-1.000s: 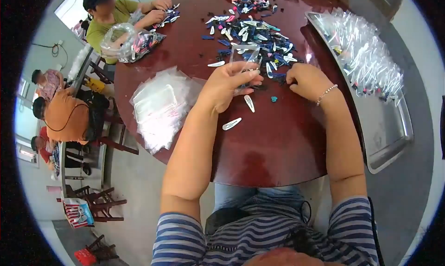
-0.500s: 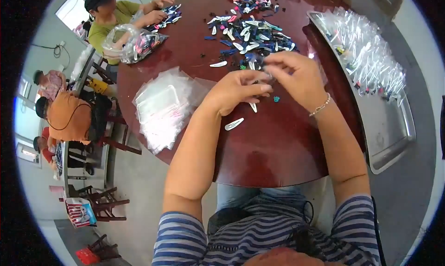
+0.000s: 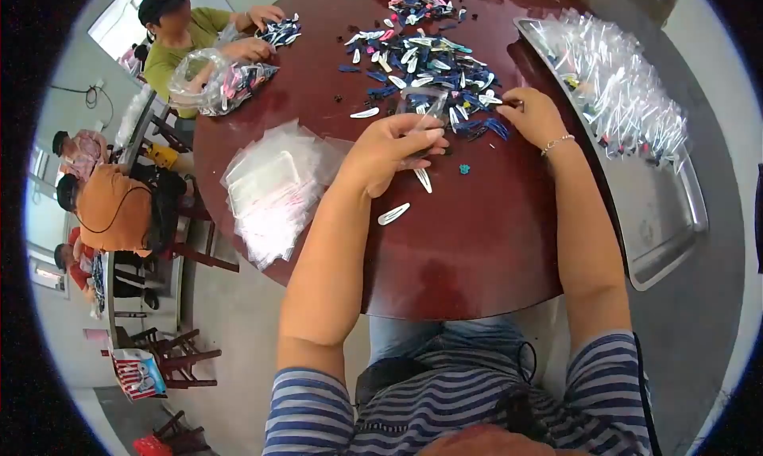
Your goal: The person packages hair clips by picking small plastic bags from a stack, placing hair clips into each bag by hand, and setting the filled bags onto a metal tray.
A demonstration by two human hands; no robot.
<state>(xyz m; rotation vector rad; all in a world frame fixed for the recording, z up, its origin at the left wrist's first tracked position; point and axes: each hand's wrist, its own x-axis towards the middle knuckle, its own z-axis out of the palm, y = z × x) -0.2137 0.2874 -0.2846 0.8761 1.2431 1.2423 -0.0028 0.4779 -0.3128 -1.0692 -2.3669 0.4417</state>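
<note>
- Left hand (image 3: 388, 150): fingers pinching a clear bag (image 3: 424, 101).
- Right hand (image 3: 537, 121): fingers bent at the right edge of the clip pile (image 3: 437, 65); cannot tell whether they pinch anything.
- Nearer the body: white clips (image 3: 393, 214), teal piece (image 3: 464, 169).
- Left: flat bags (image 3: 274, 190).
- Right: tray (image 3: 656, 249).

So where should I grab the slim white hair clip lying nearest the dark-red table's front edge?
Probably pinch the slim white hair clip by the long edges at its middle, from above and the right. It's long and lies flat, so its sides suit pinching; the left forearm crowds its left, while bare table lies to its right.
</note>
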